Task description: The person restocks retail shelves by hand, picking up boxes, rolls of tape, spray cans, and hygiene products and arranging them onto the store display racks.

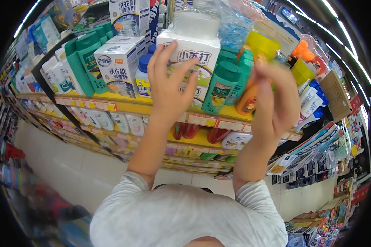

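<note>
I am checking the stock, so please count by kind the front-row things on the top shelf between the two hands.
White box: 1
Green bottles: 2
Orange bottle: 1
Total: 4

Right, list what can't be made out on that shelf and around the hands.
Head view only:
- Right hand: motion-blurred, so its grip can't be told; it half covers an orange bottle.
- White box: its front is partly hidden by the left hand.
- Price tags on the yellow shelf edge: print too small to read.
- Floor at lower left: colours smeared by blur.
</note>
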Demonstrator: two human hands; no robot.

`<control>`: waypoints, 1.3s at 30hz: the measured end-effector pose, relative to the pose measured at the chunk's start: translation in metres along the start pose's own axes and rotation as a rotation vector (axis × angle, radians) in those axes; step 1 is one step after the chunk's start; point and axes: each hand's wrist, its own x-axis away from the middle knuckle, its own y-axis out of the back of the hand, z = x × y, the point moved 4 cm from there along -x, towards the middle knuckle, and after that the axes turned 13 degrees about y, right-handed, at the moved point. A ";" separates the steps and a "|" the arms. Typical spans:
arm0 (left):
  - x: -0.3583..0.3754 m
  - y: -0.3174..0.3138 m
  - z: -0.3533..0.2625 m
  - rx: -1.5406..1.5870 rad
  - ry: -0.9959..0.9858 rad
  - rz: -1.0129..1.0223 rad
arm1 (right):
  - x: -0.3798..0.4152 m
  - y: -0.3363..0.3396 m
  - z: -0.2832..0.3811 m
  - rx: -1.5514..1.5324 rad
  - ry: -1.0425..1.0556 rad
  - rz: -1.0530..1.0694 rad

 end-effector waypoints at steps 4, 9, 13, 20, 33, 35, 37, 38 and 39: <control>0.007 -0.003 0.008 0.030 -0.011 0.025 | 0.063 0.007 0.037 -0.150 -0.113 -0.024; 0.006 0.005 0.002 -0.035 -0.006 0.075 | 0.130 -0.016 0.057 -0.169 -0.204 0.271; 0.024 0.031 -0.009 -0.043 -0.012 0.110 | 0.167 -0.023 0.078 -0.209 -0.335 0.420; 0.159 0.051 -0.039 0.871 0.556 0.748 | 0.191 -0.040 0.094 -0.459 -0.451 0.192; 0.217 0.096 -0.063 0.506 0.598 0.736 | 0.188 -0.109 0.101 -0.722 -0.674 -0.184; 0.224 0.118 -0.049 0.469 0.625 0.742 | 0.180 -0.135 0.127 -0.981 -0.706 -0.176; 0.186 0.155 -0.018 0.398 0.574 0.533 | 0.173 -0.161 0.196 -1.412 -0.685 -0.274; 0.172 0.176 -0.006 0.364 0.546 0.418 | 0.180 -0.168 0.226 -1.423 -0.538 -0.036; 0.165 0.194 0.002 0.302 0.557 0.383 | 0.184 -0.175 0.248 -1.453 -0.441 0.086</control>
